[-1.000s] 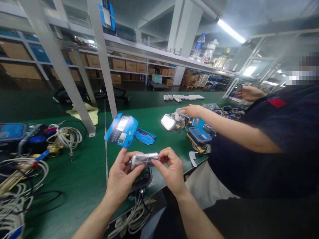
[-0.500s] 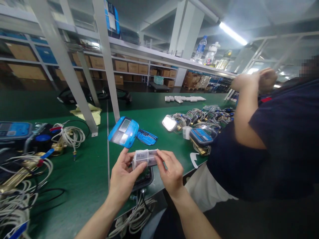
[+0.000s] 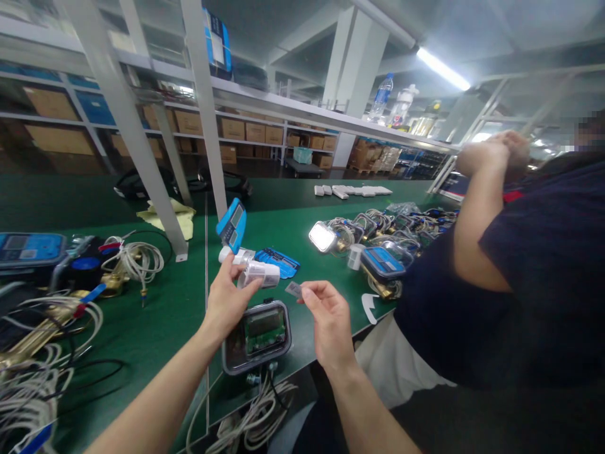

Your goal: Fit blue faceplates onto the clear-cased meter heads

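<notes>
My left hand (image 3: 227, 295) is closed on a white label roll (image 3: 259, 275), and a blue faceplate (image 3: 232, 226) stands up from its fingertips. My right hand (image 3: 328, 318) pinches a small printed label (image 3: 293, 289), apart from the roll. Below my left hand lies an open-faced meter housing (image 3: 258, 337) with a green circuit board inside, near the bench edge. Behind the roll, a flat blue plate (image 3: 278, 262) rests on the green bench.
Coiled cables and brass-fitted meters (image 3: 51, 328) fill the left side. More meters (image 3: 385, 261) sit at the right, beside a person in dark clothing (image 3: 458, 277). A metal post (image 3: 137, 132) rises from the green bench (image 3: 179, 334).
A label has come away from the roll in my right hand, which has moved apart. My left hand has shifted left and tilted the roll and faceplate, uncovering the meter housing.
</notes>
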`<state>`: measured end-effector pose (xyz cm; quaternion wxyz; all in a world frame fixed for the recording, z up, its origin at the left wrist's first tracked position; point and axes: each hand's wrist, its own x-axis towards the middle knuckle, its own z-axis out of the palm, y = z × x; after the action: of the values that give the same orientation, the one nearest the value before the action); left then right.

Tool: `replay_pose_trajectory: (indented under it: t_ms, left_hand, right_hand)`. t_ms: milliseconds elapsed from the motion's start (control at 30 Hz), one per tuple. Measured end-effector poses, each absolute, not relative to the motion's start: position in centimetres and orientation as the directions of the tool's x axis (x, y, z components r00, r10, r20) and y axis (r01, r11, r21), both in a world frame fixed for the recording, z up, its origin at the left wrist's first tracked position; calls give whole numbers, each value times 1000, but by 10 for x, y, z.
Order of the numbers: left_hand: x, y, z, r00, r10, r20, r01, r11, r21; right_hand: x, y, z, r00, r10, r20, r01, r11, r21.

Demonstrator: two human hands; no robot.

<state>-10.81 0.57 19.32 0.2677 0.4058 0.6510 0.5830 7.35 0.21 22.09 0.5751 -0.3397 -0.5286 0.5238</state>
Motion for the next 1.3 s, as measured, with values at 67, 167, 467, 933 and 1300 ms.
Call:
replay_pose_trajectory:
  t_ms: [67, 167, 467, 933, 1300]
  left_hand:
    - [-127, 24, 187, -509, 857, 80, 205, 31, 978]
    - [-147, 46, 176, -443, 897, -8, 183, 99, 978]
    - [-133, 14, 203, -347, 937, -33, 175, 99, 980]
    - [-73, -46, 223, -384, 923, 30, -159, -98, 982]
    - [-74, -60, 222, -426, 898, 108, -40, -138, 990]
  right_hand:
    - [77, 16, 220, -113, 989, 96, -323, 54, -945]
    - [82, 28, 218, -130, 991, 37, -338, -9, -941]
    - [82, 24, 222, -155, 978, 139, -138, 118, -983]
    - [79, -2, 223, -253, 922, 294, 13, 307, -952]
    - [80, -2, 229, -266, 916, 299, 2, 311, -950]
